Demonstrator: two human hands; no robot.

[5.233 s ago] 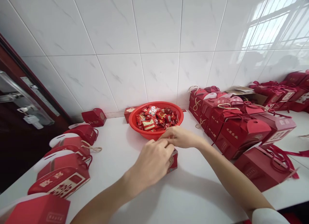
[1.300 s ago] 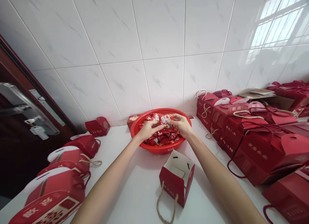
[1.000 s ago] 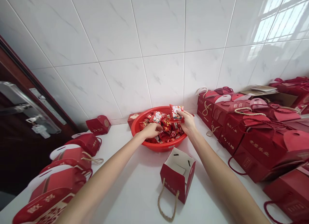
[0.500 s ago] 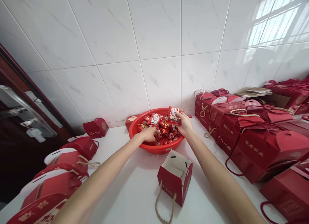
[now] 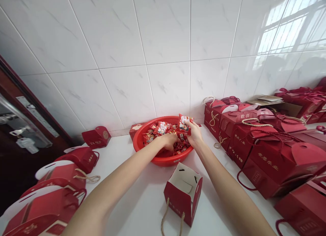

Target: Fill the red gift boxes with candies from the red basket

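A red plastic basket (image 5: 137, 144) full of small wrapped candies (image 5: 150, 137) stands against the wall. My left hand (image 5: 171, 141) reaches down among the candies, its fingers curled and partly hidden, so what they grip does not show. Over the basket's right side, my right hand (image 5: 195, 133) pinches a red printed candy packet (image 5: 183, 121). In front of the basket a small red gift box (image 5: 178, 202) stands with its top open, showing a pale interior. Its rope handle (image 5: 165, 214) hangs down at the near side.
Closed red gift boxes (image 5: 265, 158) with rope handles crowd the right side. More red boxes (image 5: 62, 175) line the left edge of the white table (image 5: 127, 209). Behind is a tiled wall (image 5: 168, 90); a dark door with keys (image 5: 25, 142) is at far left.
My left hand has shifted right within the basket, towards my right hand. The right hand still holds the candy packet. The whole view has moved slightly.
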